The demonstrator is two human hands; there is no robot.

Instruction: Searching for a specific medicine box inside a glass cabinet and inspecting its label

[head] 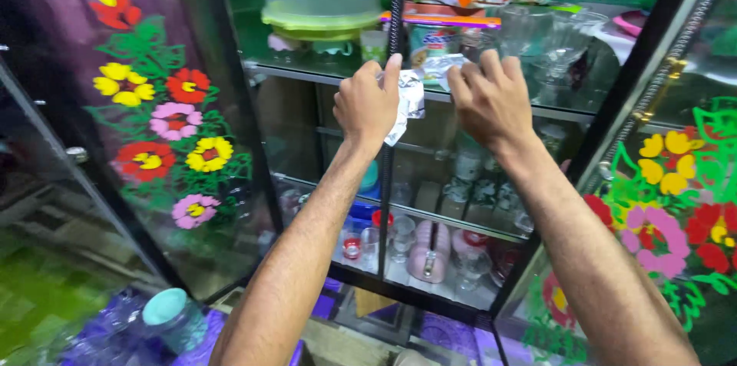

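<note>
Both my arms reach up toward a glass display cabinet [430,205]. My left hand [367,105] pinches a crumpled piece of silvery wrapper [409,99] right beside the black ribbed centre post [393,36]. My right hand [491,99] grips the other end of the same wrapper [439,68], fingers curled, in front of the upper shelf. The wrapper stretches between the two hands at the height of the top shelf edge.
A lidded green plastic container [321,4], packets and clear glasses [554,47] fill the top shelf. Lower shelves hold mugs, glasses and a pink item [428,252]. Glass doors painted with flowers [165,117] stand at left and right [675,212]. A teal-lidded jar [173,318] sits at lower left.
</note>
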